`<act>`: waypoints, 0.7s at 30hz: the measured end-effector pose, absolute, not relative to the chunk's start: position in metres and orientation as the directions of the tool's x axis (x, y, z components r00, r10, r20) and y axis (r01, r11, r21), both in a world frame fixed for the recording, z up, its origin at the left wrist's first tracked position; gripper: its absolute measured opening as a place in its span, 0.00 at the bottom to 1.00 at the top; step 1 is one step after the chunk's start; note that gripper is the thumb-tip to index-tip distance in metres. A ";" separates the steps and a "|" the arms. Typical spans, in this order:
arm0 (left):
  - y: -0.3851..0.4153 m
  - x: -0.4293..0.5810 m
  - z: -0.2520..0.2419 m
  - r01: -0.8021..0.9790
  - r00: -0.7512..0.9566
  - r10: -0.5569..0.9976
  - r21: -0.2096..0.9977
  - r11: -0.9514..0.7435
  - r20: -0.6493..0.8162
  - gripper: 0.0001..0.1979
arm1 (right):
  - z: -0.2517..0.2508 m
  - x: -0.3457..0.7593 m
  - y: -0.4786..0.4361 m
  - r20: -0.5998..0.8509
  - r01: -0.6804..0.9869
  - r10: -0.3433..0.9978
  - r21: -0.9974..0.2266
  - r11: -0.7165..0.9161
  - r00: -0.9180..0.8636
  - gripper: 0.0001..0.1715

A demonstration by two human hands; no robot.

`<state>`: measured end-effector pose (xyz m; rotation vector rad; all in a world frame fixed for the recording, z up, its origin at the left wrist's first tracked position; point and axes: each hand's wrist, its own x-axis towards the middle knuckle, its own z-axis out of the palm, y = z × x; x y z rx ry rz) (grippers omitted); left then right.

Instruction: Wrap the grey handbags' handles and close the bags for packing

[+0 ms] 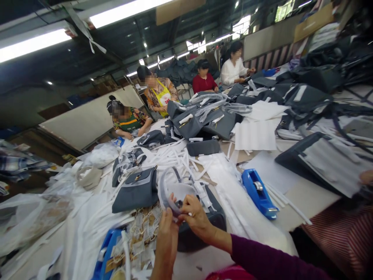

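Observation:
In front of me a dark grey handbag (214,206) stands on the table, its curved handle (163,190) wrapped in clear plastic film. My left hand (168,229) is closed around the handle's lower left end. Against the same end, the fingers of my right hand (196,217) pinch together next to my left fingertips. What exactly sits between the right fingertips is too small to make out. White padding and strips lie on the bag behind the fingers. To the left rests another dark grey handbag (136,190) with a flap and a small clasp.
Blue tape dispensers stand right (258,192) and lower left (106,252). White foam tubes (177,153) and foam sheets (230,182) cover much of the table. A pile of grey bags (198,118) rises behind. Several co-workers sit along the far side; a person's hand (366,177) shows at right.

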<state>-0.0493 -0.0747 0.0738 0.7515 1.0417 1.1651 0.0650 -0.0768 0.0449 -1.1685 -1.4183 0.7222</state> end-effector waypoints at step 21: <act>-0.056 -0.053 0.078 -0.470 0.255 0.896 0.764 0.443 -0.362 0.21 | 0.046 0.067 -0.078 0.452 0.181 0.887 -0.868 0.462 -0.100 0.14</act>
